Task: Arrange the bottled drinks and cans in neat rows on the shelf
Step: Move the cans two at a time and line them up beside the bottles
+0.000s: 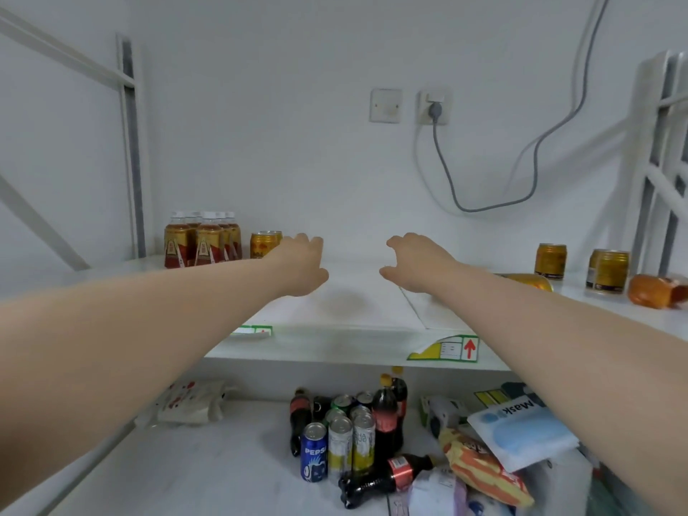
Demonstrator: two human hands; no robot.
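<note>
Both arms reach over the upper shelf [353, 307], and both grips are empty. The left grip [302, 264] and the right grip [414, 263] hover palm down above the bare middle of the shelf, fingers loosely bent, holding nothing.

At the back left the tea bottles [203, 242] stand in a tight group. Just beside them, on their right, one gold can [265, 245] stands upright. The left grip is very near this can; whether its fingers touch it, I cannot tell.

The loose things are all on the other side. A fallen can [530, 281] lies on its side just behind the right forearm and is partly hidden by it. Its long axis runs along the shelf, roughly left to right. Further right, a second gold can [550, 261] and a third gold can [608, 270] stand upright, apart from each other.

So the right grip is clearly the nearer one to the fallen can, which lies to its right. In my judgement the next move is sideways to the right: take the can across its round body, stand it up, and carry it left toward the row. More drinks wait on the lower shelf [223, 459].
</note>
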